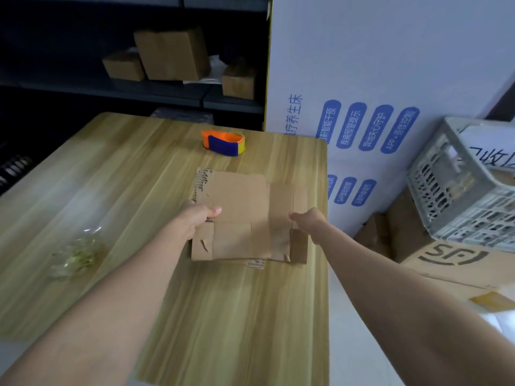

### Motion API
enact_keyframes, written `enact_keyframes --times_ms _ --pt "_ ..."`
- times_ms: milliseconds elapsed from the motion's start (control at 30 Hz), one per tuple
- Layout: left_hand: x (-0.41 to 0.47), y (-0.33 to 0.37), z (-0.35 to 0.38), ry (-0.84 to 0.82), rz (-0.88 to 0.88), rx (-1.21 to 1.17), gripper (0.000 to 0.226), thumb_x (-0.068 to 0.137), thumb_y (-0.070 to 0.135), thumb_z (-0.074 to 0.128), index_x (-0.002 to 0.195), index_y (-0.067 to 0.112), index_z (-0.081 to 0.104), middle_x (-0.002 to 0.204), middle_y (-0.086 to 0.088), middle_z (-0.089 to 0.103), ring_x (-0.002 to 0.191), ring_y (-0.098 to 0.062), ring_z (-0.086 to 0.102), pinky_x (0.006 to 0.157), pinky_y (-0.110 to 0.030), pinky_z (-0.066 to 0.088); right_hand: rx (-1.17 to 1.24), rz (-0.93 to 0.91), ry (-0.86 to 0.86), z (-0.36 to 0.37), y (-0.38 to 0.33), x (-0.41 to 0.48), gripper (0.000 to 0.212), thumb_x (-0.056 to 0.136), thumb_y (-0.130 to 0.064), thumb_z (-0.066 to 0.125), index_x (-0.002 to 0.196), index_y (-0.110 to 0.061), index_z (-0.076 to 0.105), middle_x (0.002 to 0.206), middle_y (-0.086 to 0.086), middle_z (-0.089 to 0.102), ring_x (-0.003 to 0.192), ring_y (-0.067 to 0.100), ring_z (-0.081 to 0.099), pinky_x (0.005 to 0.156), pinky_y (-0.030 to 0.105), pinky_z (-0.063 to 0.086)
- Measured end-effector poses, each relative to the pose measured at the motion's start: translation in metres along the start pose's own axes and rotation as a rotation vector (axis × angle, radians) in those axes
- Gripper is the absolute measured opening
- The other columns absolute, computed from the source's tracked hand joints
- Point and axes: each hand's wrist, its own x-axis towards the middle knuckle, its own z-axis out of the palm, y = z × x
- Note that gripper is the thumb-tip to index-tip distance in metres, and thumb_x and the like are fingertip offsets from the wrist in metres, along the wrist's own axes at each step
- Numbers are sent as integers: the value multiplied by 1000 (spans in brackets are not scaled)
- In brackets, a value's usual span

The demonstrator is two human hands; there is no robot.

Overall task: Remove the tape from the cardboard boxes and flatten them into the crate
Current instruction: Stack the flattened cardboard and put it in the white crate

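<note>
Flattened brown cardboard box sits on the light wood-grain counter, toward its right edge. Can't tell if it's lying flat or lifted slightly. Torn corrugation shows at its far-left corner.

Left hand grips the box's left edge: thumb on top, fingers curled underneath. Right hand holds the right edge with the thumb laid on top; the rest of its fingers are hidden behind the cardboard.

Grey plastic lattice crate is off the counter to the right, tilted, resting on a brown carton with a black printed logo. It's well apart from the flattened box.

Also on the counter:
- orange, blue and yellow tape dispenser just beyond the box
- crumpled wad of clear tape near the left side

Tall white carton with blue print stands behind the counter on the right. Dark metal shelf at the back carries several closed brown cardboard boxes.
</note>
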Motion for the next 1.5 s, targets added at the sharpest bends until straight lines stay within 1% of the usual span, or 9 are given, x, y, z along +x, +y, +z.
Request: enact_keyframes --times_ms 233,367,467,567,733,900,1067,1333,1500 --pt "52 -16 10 -23 -130 32 74 85 16 69 144 3 25 145 -17 39 129 -32 43 108 -48 34 153 125 -69 16 1 59 31 82 -32 70 88 -6 56 81 7 57 80 24 59 77 35 54" --pt "72 -24 7 11 -141 66 79 83 18 71 143 2 24 146 -17 37 130 -33 41 108 -48 34 205 181 -42 26 -7 75 28 80 -27 74 76 -9 53 71 5 54 61 16 51 51 25 43" --pt "82 -17 0 -25 -134 90 85 81 20 73 146 5 19 148 -15 33 132 -32 39 108 -49 34 276 171 14 27 -11 80 28 80 -25 75 86 -8 54 71 5 54 60 16 51 47 25 39" --pt "87 -4 -8 -89 -114 70 78 80 18 74 140 6 26 142 -16 42 124 -32 48 102 -49 41 293 103 77 27 -18 75 26 84 -25 71 97 -8 57 78 6 58 74 24 59 67 35 53" --pt "79 30 -25 -164 -17 12 57 75 14 77 120 11 43 119 -10 60 89 -20 62 68 -34 51 437 -15 219 13 -39 42 20 87 -19 66 103 -14 55 77 -2 56 71 17 57 64 32 49" --pt "52 71 -29 -332 150 -43 85 78 3 73 144 27 25 125 4 57 102 -18 60 85 -41 52 630 -80 280 -9 -64 -10 20 86 -16 67 104 -14 58 85 3 65 80 23 64 76 39 55" --pt "20 101 -25 -424 280 46 101 79 3 72 150 32 6 138 3 48 114 -19 52 93 -37 46 628 -167 414 -28 -77 -56 15 86 -15 66 97 -16 55 81 0 62 76 19 62 64 32 52" --pt "-35 112 0 -472 340 130 48 81 2 69 126 8 52 119 -11 63 102 -26 62 79 -37 52 686 -246 537 -49 -74 -106 21 85 -12 65 105 -7 65 93 6 69 88 24 65 79 33 52" --pt "-67 124 19 -534 356 52 32 86 0 63 117 2 58 105 -11 67 79 -20 65 65 -32 52 679 -234 612 -86 -50 -134 10 89 -16 60 98 -16 61 95 6 68 91 26 65 86 40 54"
